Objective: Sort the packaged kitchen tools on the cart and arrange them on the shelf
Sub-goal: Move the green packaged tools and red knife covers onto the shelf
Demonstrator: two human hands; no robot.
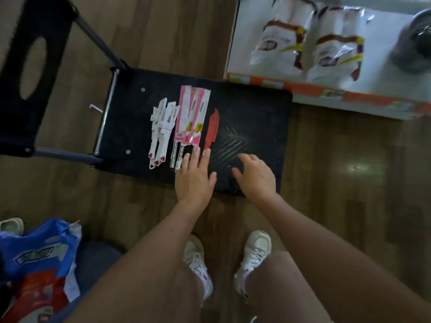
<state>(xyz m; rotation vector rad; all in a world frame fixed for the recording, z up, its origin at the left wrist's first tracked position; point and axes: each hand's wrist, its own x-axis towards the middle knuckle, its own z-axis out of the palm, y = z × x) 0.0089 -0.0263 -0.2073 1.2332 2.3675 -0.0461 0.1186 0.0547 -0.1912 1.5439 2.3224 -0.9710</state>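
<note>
A black flat cart (256, 108) lies on the wooden floor. On it, from left to right, lie white packaged tools (161, 129) with red handle tips, pink packaged tools (191, 117) with metal handles, and a single red knife (212, 129). My left hand (194, 176) is flat with straight fingers, its fingertips touching the handles of the pink packs and the red knife. My right hand (255, 174) hovers over the bare deck to the right, fingers loosely curled, holding nothing.
The cart's black folding handle (32, 73) stretches out to the left. A low shelf (314, 89) with an orange front edge at top right holds two white bags (310, 43). A blue and red bag (39, 264) lies at bottom left. My white shoes stand below the cart.
</note>
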